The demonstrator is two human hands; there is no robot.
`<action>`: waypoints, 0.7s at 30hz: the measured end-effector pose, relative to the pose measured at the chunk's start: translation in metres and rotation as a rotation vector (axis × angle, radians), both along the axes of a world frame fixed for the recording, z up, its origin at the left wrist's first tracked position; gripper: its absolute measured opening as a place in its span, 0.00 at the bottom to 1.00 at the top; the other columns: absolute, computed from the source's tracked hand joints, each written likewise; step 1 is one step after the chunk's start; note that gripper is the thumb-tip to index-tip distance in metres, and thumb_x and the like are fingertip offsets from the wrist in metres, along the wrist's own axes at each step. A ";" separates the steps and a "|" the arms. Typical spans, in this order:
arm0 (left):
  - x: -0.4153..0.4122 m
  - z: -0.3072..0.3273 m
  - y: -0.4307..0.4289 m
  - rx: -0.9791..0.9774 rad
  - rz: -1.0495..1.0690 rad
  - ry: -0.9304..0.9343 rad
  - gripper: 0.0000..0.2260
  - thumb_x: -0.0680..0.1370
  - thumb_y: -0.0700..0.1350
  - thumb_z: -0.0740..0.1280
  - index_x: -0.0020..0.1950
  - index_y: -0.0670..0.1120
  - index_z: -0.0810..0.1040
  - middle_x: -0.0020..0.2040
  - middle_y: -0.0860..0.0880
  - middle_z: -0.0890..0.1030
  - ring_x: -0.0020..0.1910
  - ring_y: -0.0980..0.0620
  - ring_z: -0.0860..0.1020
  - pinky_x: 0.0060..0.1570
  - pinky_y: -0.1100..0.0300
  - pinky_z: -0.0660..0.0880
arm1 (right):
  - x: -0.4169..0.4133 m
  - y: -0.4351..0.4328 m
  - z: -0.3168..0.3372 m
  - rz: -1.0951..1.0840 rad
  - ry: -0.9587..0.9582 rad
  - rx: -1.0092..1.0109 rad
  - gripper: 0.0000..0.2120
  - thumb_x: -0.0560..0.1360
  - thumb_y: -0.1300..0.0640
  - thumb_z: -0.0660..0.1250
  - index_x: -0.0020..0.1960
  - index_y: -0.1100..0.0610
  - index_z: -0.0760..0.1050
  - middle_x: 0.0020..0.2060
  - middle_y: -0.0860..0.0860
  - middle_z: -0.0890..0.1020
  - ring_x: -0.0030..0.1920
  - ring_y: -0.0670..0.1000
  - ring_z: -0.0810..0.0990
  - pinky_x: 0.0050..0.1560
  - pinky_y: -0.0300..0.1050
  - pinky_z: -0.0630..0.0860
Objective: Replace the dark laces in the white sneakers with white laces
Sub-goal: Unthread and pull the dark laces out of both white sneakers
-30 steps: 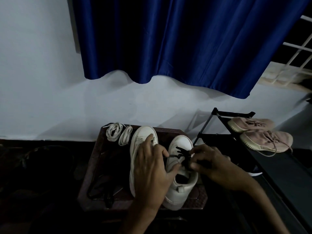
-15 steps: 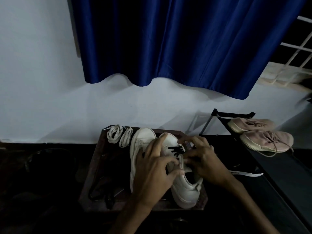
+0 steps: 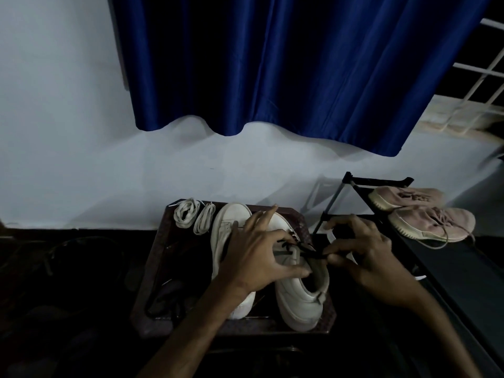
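Note:
Two white sneakers stand side by side on a dark brown stool (image 3: 152, 271). The left sneaker (image 3: 226, 227) has no lace that I can see. The right sneaker (image 3: 297, 298) carries a dark lace (image 3: 308, 252) across its tongue. My left hand (image 3: 256, 257) grips the right sneaker at its tongue, thumb curled under. My right hand (image 3: 362, 257) pinches the dark lace just right of the shoe, and the lace runs taut between shoe and fingers. Two coiled white laces (image 3: 193, 216) lie at the stool's far left corner. A loose dark lace (image 3: 163, 301) lies at the stool's near left.
A black shoe rack (image 3: 441, 268) stands to the right with a pair of pink sneakers (image 3: 425, 214) on its top shelf. A white wall and a blue curtain (image 3: 286, 66) rise behind the stool. The floor around is dark.
My right hand has moved right from over the sneaker's eyelets, drawing the dark lace out sideways. My left hand has shifted onto the right sneaker's tongue.

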State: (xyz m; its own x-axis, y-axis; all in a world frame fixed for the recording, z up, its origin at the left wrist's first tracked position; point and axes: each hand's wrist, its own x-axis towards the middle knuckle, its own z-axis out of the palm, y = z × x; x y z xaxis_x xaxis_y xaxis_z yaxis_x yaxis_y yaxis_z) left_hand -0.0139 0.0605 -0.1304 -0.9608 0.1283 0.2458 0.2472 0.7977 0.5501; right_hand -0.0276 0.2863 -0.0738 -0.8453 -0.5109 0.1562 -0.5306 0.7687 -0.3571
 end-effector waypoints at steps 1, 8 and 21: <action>0.000 0.000 0.000 -0.003 0.002 0.000 0.29 0.60 0.75 0.69 0.56 0.63 0.78 0.79 0.60 0.52 0.77 0.54 0.54 0.71 0.36 0.55 | 0.000 0.000 0.007 -0.005 -0.061 0.102 0.04 0.75 0.44 0.67 0.47 0.35 0.79 0.66 0.34 0.65 0.69 0.45 0.61 0.65 0.61 0.61; 0.001 -0.002 -0.001 0.014 -0.007 -0.022 0.32 0.60 0.75 0.69 0.60 0.65 0.75 0.79 0.58 0.50 0.77 0.55 0.52 0.72 0.37 0.53 | 0.002 -0.056 -0.004 -0.114 -0.022 0.379 0.13 0.76 0.39 0.63 0.57 0.39 0.78 0.72 0.38 0.61 0.71 0.49 0.58 0.64 0.52 0.59; 0.003 0.002 -0.002 0.015 -0.020 -0.032 0.31 0.60 0.74 0.70 0.60 0.64 0.76 0.79 0.58 0.50 0.76 0.55 0.52 0.73 0.38 0.53 | -0.003 -0.038 -0.007 -0.063 -0.067 0.106 0.06 0.74 0.52 0.70 0.40 0.43 0.76 0.54 0.35 0.68 0.60 0.47 0.65 0.52 0.46 0.64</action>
State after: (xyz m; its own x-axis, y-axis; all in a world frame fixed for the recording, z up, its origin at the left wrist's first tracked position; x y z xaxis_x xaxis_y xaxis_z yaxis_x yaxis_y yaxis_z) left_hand -0.0114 0.0587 -0.1287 -0.9654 0.1446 0.2168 0.2454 0.7843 0.5698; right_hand -0.0308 0.2481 -0.0809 -0.8830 -0.4670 0.0466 -0.4578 0.8352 -0.3049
